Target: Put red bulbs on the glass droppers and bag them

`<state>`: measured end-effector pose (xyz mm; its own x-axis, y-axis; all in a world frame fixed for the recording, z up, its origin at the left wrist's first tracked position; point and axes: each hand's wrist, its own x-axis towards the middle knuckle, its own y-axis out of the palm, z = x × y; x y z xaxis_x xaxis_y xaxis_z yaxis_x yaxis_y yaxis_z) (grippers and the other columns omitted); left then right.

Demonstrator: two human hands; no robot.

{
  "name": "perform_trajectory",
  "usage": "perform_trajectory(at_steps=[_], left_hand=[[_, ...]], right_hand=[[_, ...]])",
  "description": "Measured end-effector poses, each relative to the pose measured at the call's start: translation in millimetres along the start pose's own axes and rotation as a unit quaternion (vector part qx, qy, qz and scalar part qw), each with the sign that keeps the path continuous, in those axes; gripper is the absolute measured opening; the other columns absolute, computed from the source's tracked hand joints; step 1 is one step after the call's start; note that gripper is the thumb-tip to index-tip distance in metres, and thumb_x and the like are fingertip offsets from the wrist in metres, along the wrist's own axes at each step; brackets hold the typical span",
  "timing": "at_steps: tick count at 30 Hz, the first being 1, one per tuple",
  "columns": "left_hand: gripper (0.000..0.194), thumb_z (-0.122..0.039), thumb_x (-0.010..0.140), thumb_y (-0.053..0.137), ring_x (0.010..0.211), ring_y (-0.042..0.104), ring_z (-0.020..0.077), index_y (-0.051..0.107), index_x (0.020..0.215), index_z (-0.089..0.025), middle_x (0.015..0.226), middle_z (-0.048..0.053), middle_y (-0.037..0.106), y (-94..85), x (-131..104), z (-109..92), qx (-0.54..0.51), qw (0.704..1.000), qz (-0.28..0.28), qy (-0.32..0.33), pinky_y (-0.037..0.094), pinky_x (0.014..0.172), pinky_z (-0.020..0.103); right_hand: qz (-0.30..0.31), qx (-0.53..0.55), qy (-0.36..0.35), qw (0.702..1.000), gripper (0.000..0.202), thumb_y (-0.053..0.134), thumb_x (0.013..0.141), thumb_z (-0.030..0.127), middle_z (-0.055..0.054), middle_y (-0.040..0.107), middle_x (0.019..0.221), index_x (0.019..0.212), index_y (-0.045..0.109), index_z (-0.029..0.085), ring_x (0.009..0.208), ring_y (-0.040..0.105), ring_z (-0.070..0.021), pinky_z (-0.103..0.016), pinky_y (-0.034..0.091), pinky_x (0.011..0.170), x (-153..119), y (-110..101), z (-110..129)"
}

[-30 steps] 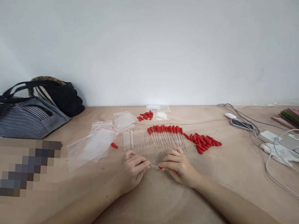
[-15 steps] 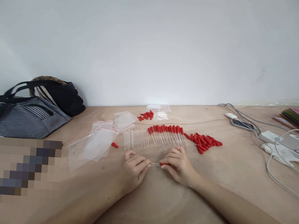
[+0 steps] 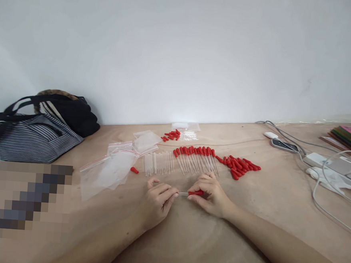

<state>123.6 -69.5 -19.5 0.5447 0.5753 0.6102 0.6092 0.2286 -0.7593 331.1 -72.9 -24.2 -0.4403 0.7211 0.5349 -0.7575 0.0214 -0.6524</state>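
Observation:
My left hand (image 3: pixel 159 200) is closed on a thin clear dropper tube (image 3: pixel 182 193), which lies level between my two hands. At the tube's right end is a red rubber bulb (image 3: pixel 196 192), pinched between the thumb and fingers of my right hand (image 3: pixel 209 194). Just beyond my hands, several droppers with red bulbs (image 3: pixel 195 151) lie in a row. To their left is a row of bare clear tubes (image 3: pixel 159 163). A pile of loose red bulbs (image 3: pixel 241 166) lies to the right, and one single red bulb (image 3: pixel 134 170) sits left of the tubes.
Clear zip bags (image 3: pixel 108 171) lie on the left of the wooden table (image 3: pixel 209 246). Farther back are small red bulbs (image 3: pixel 172 135) and thin tubes (image 3: pixel 189 135). A striped bag (image 3: pixel 33 137) stands far left; a phone (image 3: pixel 284 145), cables and a power strip (image 3: pixel 338 169) lie right.
The fingers of my right hand have loosened and shifted on the red bulb, so more of it shows. My left hand has hardly moved.

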Motion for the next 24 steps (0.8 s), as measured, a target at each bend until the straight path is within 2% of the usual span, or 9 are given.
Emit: perform_trajectory(at_steps=[8, 24], left_hand=[[0.019, -0.016, 0.084, 0.042, 0.060, 0.058, 0.0102, 0.060, 0.080, -0.021, 0.066, -0.004, 0.064, 0.7, -1.2, -4.2, 0.006, 1.000, 0.007, -0.007, 0.026, 0.077, 0.034], [0.021, -0.017, 0.085, 0.039, 0.058, 0.058, 0.0096, 0.060, 0.081, -0.021, 0.065, -0.005, 0.064, 4.6, -2.3, -8.9, -0.009, 1.000, 0.012, -0.017, 0.025, 0.080, 0.035]], right_hand=[[-0.033, -0.019, -0.010, 0.999, 0.014, 0.058, 0.078, 0.032, 0.003, 0.064, 0.063, 0.071, 0.060, 0.020, 0.062, 0.054, -0.0111, -0.032, 0.029, 0.071, -0.6, 2.0, 2.3], [-0.067, -0.056, -0.018, 0.996, 0.018, 0.056, 0.080, 0.034, 0.004, 0.065, 0.063, 0.069, 0.059, 0.021, 0.060, 0.056, -0.0099, -0.035, 0.023, 0.082, -2.3, 5.8, 7.1]])
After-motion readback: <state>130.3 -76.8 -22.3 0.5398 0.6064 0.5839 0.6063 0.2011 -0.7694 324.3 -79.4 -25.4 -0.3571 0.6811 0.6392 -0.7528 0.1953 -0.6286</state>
